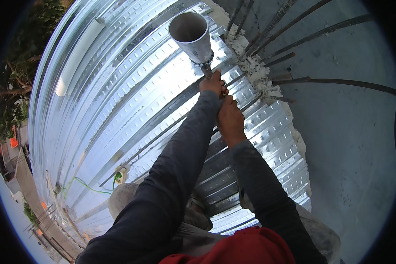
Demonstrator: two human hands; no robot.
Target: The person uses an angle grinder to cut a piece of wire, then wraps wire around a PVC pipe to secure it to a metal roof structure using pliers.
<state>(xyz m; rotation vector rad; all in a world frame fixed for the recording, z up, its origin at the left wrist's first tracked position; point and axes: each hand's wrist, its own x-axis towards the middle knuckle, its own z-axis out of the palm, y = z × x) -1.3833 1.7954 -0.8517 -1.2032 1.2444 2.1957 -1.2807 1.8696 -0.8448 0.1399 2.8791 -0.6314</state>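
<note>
A grey plastic pipe (198, 49) with an open round mouth stands up from the ribbed metal decking (132, 103), with dark wire (205, 61) around its lower end. My left hand (212, 83) reaches the pipe's base, fingers closed around a short dark metal rod (207, 71); I cannot tell if it is a bar or a tool. Just below it, touching or nearly so, is my right hand (231, 116), with its fingers curled in. What the right hand grips is hidden. A thin steel bar (156, 141) lies across the decking toward both hands.
Ribbed steel bars (321, 31) stick out over the blue-grey surface at right, past a rough concrete edge (254, 66). A white tube (80, 57) lies on the decking at left. A green cord with a pale socket (121, 175) is near my knee. Trees (13, 79) are beyond the left edge.
</note>
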